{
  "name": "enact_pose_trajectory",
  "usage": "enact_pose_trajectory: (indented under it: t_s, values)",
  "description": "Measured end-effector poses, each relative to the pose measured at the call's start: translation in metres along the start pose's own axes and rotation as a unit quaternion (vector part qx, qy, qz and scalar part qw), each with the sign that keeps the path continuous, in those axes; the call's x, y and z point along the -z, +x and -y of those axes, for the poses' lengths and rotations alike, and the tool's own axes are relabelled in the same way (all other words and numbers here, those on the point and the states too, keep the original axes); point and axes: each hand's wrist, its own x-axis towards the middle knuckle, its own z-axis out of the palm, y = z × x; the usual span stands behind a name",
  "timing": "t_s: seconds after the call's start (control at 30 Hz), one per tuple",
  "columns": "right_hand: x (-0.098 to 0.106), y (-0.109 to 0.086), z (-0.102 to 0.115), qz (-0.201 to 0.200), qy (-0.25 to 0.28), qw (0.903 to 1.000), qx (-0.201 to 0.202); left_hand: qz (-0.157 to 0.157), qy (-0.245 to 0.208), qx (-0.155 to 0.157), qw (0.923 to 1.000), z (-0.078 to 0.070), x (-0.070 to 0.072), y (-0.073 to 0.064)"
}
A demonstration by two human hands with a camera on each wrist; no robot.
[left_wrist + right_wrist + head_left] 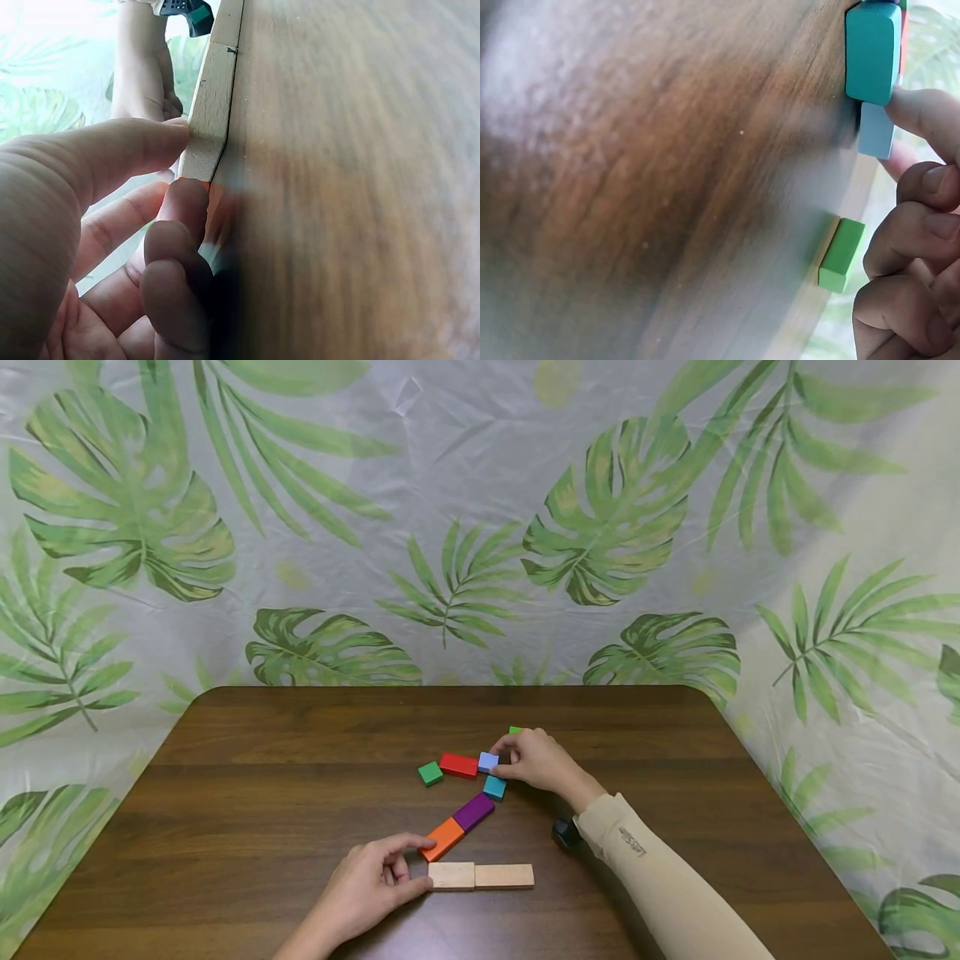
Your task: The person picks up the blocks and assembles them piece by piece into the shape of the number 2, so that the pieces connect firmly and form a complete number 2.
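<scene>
The right hand (542, 762) pinches the light-blue block (488, 761), beyond the purple block (474, 812); the left hand (369, 885), part-curled, touches the orange block (446, 839) and wooden block (452, 877), both on the purple block's near side, grip unclear; seemingly they're lining pieces up, the next nudge wanting a light touch

small dark lettering (632, 842) seeming to read "LetsSlim" on your long beige fabric sleeve (671, 889), near its wrist end on the right, a tiny black mark (232, 50), unreadable, on your pale rectangular wooden block (210, 94)
</scene>
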Motion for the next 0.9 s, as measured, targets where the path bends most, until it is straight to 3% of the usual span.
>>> enact_pose_trajectory:
  t_s: [0.9]
  values:
    - [0.004,-0.001,-0.01,0.013,-0.008,0.9999,0.003,-0.001,-0.002,-0.005,1.0,0.0,0.0,0.0]
